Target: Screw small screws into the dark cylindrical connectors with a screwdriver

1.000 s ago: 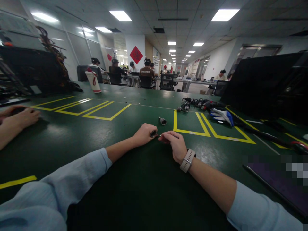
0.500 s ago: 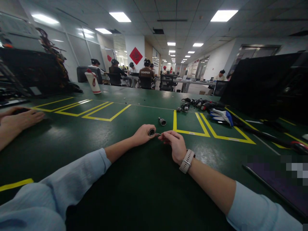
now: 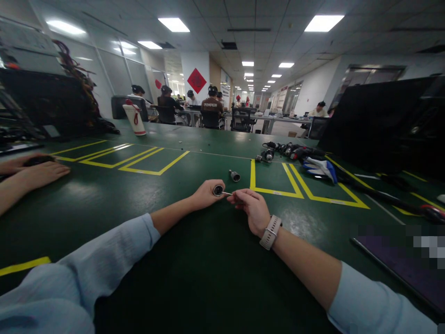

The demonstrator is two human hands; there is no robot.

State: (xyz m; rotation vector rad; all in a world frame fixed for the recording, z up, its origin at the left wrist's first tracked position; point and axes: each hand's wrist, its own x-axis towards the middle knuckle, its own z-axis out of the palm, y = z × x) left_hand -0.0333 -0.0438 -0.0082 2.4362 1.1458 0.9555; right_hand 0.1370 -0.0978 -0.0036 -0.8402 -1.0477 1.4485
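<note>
My left hand (image 3: 207, 192) is closed around a round metal connector (image 3: 218, 190), its dark open end turned towards me. Between the fingertips of my right hand (image 3: 253, 206), which wears a watch with a light band, is a thin metal rod-like tool (image 3: 227, 193). The tool's far end meets the rim or opening of the connector; how deep it goes I cannot tell. Just beyond my hands a second metal connector (image 3: 234, 175) lies on its side on the green table (image 3: 194, 260), touched by neither hand.
Yellow tape outlines (image 3: 276, 191) mark the table. Cables with connectors (image 3: 267, 154) and a blue-white glove (image 3: 320, 169) lie at the back right. A dark flat device (image 3: 392, 269) is at the right. A co-worker's hands (image 3: 41, 176) rest at the left, near a paper cup (image 3: 135, 119).
The connector in my left hand has shifted slightly left, and more of the thin tool shows between my hands. The co-worker's hands have moved slightly right.
</note>
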